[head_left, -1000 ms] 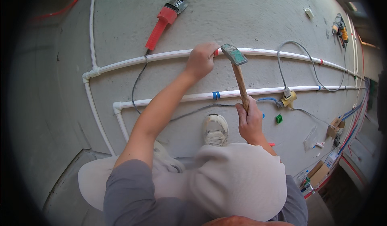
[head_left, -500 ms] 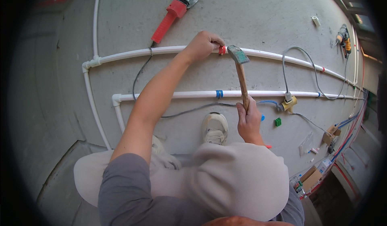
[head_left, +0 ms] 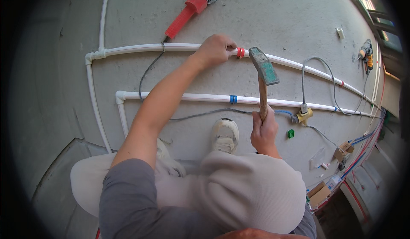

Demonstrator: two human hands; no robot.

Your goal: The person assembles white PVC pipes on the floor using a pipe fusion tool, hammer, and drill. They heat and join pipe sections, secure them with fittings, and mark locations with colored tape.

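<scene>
My right hand (head_left: 265, 132) grips the wooden handle of a hammer (head_left: 263, 68). Its head, worn with green paint, hangs above the upper white pipe (head_left: 294, 64), apart from it. Beside a red pipe clip (head_left: 241, 52) on that pipe, my left hand (head_left: 217, 50) is closed, thumb and fingers pinched together. Whatever lies in the pinch is hidden from view. Nearer to me runs the lower white pipe (head_left: 205, 97), which carries a blue pipe clip (head_left: 233, 99).
A red angle grinder (head_left: 186, 18) lies on the concrete floor beyond the upper pipe, its cord crossing both pipes. To the right are a drill (head_left: 365, 53), a yellow cord connector (head_left: 304, 116), a green plastic block (head_left: 291, 133) and cardboard boxes (head_left: 319, 194). My shoe (head_left: 225, 136) stands below the lower pipe.
The hammer has risen off the pipe toward me, and its head looks larger. My left hand stays beside the red clip. The whole view has shifted slightly.
</scene>
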